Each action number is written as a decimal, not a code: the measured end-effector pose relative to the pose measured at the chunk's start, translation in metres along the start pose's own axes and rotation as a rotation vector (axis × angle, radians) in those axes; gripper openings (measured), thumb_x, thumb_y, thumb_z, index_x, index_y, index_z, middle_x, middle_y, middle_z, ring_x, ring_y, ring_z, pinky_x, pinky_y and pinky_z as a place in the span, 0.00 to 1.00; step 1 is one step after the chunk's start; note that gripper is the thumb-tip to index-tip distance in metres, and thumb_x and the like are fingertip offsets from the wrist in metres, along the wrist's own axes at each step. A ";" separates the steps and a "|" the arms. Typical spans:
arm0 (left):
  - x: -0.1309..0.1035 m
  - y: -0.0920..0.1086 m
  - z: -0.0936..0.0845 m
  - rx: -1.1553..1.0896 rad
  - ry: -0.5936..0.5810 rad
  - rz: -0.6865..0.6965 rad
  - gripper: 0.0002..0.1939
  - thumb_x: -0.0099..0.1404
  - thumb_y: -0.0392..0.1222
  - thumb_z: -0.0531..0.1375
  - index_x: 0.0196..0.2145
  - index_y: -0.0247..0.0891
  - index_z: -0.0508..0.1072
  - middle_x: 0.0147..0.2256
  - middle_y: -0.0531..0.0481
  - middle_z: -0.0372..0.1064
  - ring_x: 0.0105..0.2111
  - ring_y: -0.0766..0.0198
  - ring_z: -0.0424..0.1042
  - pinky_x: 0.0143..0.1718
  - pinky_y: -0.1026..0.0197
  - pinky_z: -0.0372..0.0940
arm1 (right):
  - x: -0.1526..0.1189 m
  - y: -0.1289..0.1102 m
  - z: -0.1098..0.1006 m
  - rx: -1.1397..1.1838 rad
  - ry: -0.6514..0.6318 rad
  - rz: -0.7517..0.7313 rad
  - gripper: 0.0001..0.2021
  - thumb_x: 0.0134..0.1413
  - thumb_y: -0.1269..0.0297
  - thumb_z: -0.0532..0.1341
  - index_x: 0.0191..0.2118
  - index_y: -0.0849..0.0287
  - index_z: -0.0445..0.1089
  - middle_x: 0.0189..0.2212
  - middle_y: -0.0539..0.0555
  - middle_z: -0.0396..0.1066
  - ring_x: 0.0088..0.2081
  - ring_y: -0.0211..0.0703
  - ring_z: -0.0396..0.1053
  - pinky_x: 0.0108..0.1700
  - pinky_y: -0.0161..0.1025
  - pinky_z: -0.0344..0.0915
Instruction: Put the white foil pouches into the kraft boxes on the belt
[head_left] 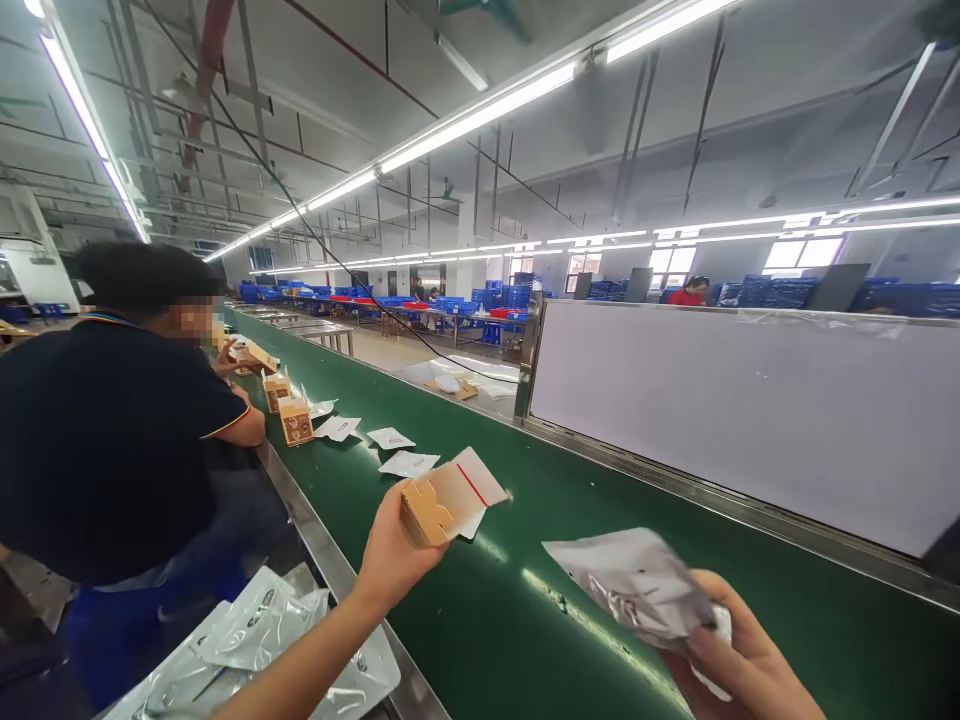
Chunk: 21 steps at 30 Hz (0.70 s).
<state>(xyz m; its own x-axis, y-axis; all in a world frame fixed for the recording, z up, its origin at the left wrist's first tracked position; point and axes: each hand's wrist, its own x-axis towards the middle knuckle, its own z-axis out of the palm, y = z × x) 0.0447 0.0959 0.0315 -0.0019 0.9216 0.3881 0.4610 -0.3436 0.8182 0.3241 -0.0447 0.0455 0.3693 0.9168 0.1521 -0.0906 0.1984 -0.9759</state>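
Observation:
My left hand [394,550] is wrapped round a small brown cardboard box [429,515] above the green belt. The box's flap [476,478] stands raised, pale inside with a red stripe across it. On the right, my right hand [731,640] pinches a silvery plastic pouch [637,590] by its near end. The pouch is slightly smeared by motion, and something small and white shows by the fingers. Box and pouch are held apart from each other.
A green conveyor belt [555,490] runs away to the far left. Flat white pouches [409,464] and open boxes [297,422] rest on it. More pouches [262,620] are piled at lower left. A co-worker [120,430] sits at the left. A white panel [735,410] borders the right side.

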 end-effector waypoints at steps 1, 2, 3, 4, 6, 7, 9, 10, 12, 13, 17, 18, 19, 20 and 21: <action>-0.023 0.014 0.001 -0.020 -0.057 0.016 0.34 0.45 0.37 0.65 0.50 0.41 0.60 0.48 0.48 0.66 0.50 0.54 0.66 0.52 0.52 0.62 | -0.004 -0.015 0.009 0.112 -0.025 -0.046 0.18 0.36 0.47 0.69 0.33 0.50 0.70 0.32 0.53 0.68 0.31 0.46 0.68 0.30 0.39 0.69; -0.045 0.026 0.002 -0.038 -0.101 0.020 0.34 0.45 0.36 0.64 0.50 0.41 0.60 0.49 0.47 0.65 0.50 0.54 0.66 0.51 0.51 0.63 | -0.009 -0.026 0.017 0.183 -0.070 -0.092 0.17 0.37 0.49 0.70 0.32 0.51 0.70 0.30 0.52 0.67 0.29 0.44 0.67 0.28 0.37 0.68; -0.064 0.035 0.002 -0.050 -0.126 0.015 0.34 0.45 0.35 0.63 0.51 0.42 0.59 0.49 0.47 0.65 0.49 0.54 0.66 0.50 0.51 0.63 | -0.013 -0.035 0.025 0.219 -0.120 -0.142 0.16 0.38 0.50 0.70 0.31 0.53 0.70 0.30 0.52 0.67 0.27 0.41 0.66 0.26 0.35 0.67; -0.082 0.042 0.001 -0.059 -0.130 0.008 0.34 0.45 0.34 0.63 0.51 0.42 0.59 0.49 0.47 0.65 0.49 0.53 0.67 0.49 0.50 0.64 | -0.017 -0.040 0.031 0.210 -0.174 -0.188 0.15 0.40 0.51 0.69 0.31 0.53 0.70 0.30 0.52 0.67 0.27 0.40 0.66 0.25 0.33 0.66; -0.110 0.049 0.000 -0.036 -0.080 0.018 0.35 0.45 0.33 0.63 0.52 0.43 0.60 0.49 0.46 0.65 0.48 0.53 0.68 0.47 0.50 0.66 | -0.027 -0.043 0.036 0.040 -0.235 -0.250 0.12 0.43 0.53 0.68 0.31 0.53 0.70 0.34 0.52 0.69 0.29 0.40 0.68 0.26 0.32 0.66; -0.122 0.050 0.001 -0.002 -0.030 0.047 0.35 0.45 0.33 0.63 0.52 0.43 0.60 0.49 0.46 0.65 0.48 0.52 0.68 0.47 0.49 0.67 | -0.033 -0.041 0.034 -0.104 -0.232 -0.274 0.11 0.46 0.54 0.67 0.33 0.53 0.71 0.35 0.52 0.70 0.31 0.40 0.69 0.28 0.31 0.66; -0.140 0.051 0.003 0.104 0.076 0.154 0.35 0.46 0.32 0.63 0.52 0.42 0.60 0.51 0.44 0.64 0.50 0.51 0.66 0.49 0.47 0.66 | -0.047 -0.035 0.029 -0.417 -0.229 -0.377 0.06 0.51 0.59 0.64 0.36 0.52 0.71 0.38 0.51 0.71 0.34 0.39 0.69 0.30 0.30 0.67; -0.147 0.052 0.006 0.162 0.130 0.217 0.34 0.47 0.32 0.63 0.53 0.42 0.60 0.52 0.43 0.64 0.52 0.50 0.65 0.50 0.45 0.65 | -0.054 -0.030 0.027 -0.559 -0.225 -0.460 0.04 0.54 0.61 0.62 0.37 0.51 0.71 0.38 0.50 0.71 0.34 0.38 0.69 0.31 0.30 0.67; -0.162 0.053 0.015 0.257 0.212 0.329 0.34 0.49 0.32 0.63 0.54 0.40 0.59 0.53 0.41 0.62 0.54 0.49 0.62 0.53 0.43 0.63 | -0.070 -0.021 0.026 -0.787 -0.172 -0.659 0.05 0.57 0.64 0.58 0.36 0.51 0.71 0.41 0.51 0.69 0.33 0.37 0.68 0.29 0.30 0.67; -0.169 0.054 0.020 0.289 0.230 0.362 0.34 0.50 0.32 0.62 0.55 0.39 0.58 0.54 0.40 0.61 0.55 0.48 0.61 0.53 0.42 0.62 | -0.078 -0.016 0.028 -0.879 -0.115 -0.749 0.07 0.59 0.64 0.56 0.36 0.51 0.72 0.42 0.53 0.67 0.33 0.37 0.68 0.28 0.31 0.67; -0.194 0.055 0.037 0.321 0.225 0.386 0.33 0.52 0.30 0.58 0.56 0.37 0.57 0.53 0.38 0.62 0.55 0.49 0.62 0.52 0.43 0.63 | -0.104 0.000 0.038 -1.052 0.080 -0.973 0.09 0.61 0.68 0.54 0.41 0.56 0.72 0.40 0.58 0.60 0.35 0.40 0.66 0.30 0.34 0.69; -0.199 0.054 0.039 0.320 0.223 0.384 0.33 0.51 0.30 0.58 0.55 0.37 0.57 0.53 0.38 0.62 0.54 0.49 0.62 0.52 0.42 0.64 | -0.109 0.003 0.040 -1.036 0.087 -1.013 0.09 0.60 0.70 0.56 0.43 0.58 0.72 0.39 0.58 0.59 0.35 0.39 0.66 0.32 0.33 0.70; -0.203 0.052 0.039 0.320 0.214 0.380 0.33 0.50 0.30 0.58 0.55 0.37 0.57 0.53 0.38 0.62 0.54 0.49 0.62 0.52 0.43 0.64 | -0.112 0.005 0.040 -1.005 0.077 -1.050 0.09 0.59 0.72 0.57 0.44 0.60 0.71 0.39 0.58 0.59 0.36 0.38 0.67 0.35 0.32 0.70; -0.207 0.050 0.040 0.321 0.200 0.370 0.34 0.50 0.30 0.58 0.55 0.37 0.56 0.53 0.38 0.61 0.54 0.49 0.62 0.52 0.42 0.64 | -0.114 0.007 0.039 -0.969 0.050 -1.076 0.09 0.58 0.74 0.57 0.44 0.62 0.70 0.39 0.58 0.60 0.37 0.38 0.67 0.38 0.31 0.70; -0.210 0.047 0.039 0.321 0.184 0.354 0.35 0.49 0.29 0.58 0.56 0.38 0.56 0.53 0.39 0.61 0.55 0.49 0.62 0.52 0.42 0.64 | -0.115 0.007 0.037 -0.939 0.002 -1.088 0.09 0.58 0.74 0.57 0.44 0.63 0.70 0.39 0.59 0.62 0.38 0.38 0.68 0.40 0.30 0.70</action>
<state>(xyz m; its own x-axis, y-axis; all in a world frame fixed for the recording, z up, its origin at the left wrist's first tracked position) 0.1018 -0.1066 -0.0282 0.0609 0.7016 0.7100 0.7112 -0.5296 0.4623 0.2470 -0.1363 0.0265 -0.1418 0.4602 0.8764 0.8643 0.4891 -0.1170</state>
